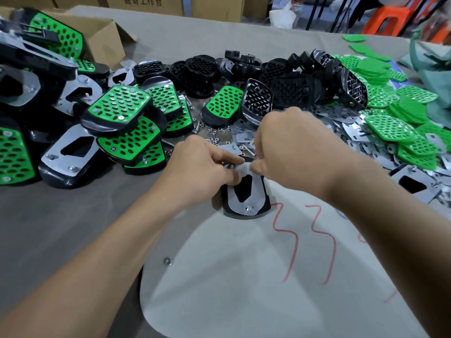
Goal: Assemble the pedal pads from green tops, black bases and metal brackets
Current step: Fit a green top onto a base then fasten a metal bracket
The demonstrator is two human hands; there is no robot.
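A black pedal base lies face down at the table's centre with a metal bracket on its back; one nut shows at the bracket's near end. My left hand grips the far left corner of this pad, fingers curled on the bracket. My right hand pinches at the bracket's far right corner; what its fingertips hold is hidden. Finished green-topped pads are heaped at the left. Bare black bases pile up behind, loose green tops and brackets at the right.
Small nuts and screws are scattered just beyond my hands. An open cardboard box stands at the back left. A white sheet with red marks lies under the pad, a lone nut near its left edge.
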